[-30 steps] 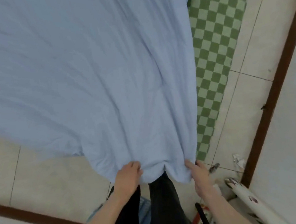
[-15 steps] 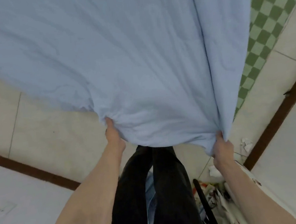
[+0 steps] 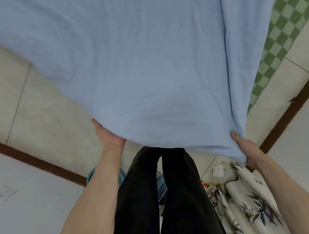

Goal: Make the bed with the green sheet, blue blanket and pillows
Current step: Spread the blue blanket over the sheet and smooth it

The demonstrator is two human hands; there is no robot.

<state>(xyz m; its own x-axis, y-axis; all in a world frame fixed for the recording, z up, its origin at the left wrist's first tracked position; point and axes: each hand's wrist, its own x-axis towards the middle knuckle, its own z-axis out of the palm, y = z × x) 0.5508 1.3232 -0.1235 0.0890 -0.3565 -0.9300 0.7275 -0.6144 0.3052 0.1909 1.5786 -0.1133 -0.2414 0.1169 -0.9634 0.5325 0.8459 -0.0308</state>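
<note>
The light blue blanket fills the upper part of the head view, stretched out and raised in front of me. My left hand grips its near edge at the left, fingers tucked under the cloth. My right hand grips the near right corner, fingers also hidden by the fabric. The green checked sheet shows as a strip along the blanket's right side. No pillow can be made out with certainty.
My black-trousered legs stand on pale floor tiles. Dark brown skirting lines white walls at left and right. A leaf-patterned white cloth and crumpled paper lie by my right foot, a teal basket behind my legs.
Both hands have lifted the blanket edge and moved apart, spreading it wide. The blanket now covers more of the green sheet, and the view has tilted further down.
</note>
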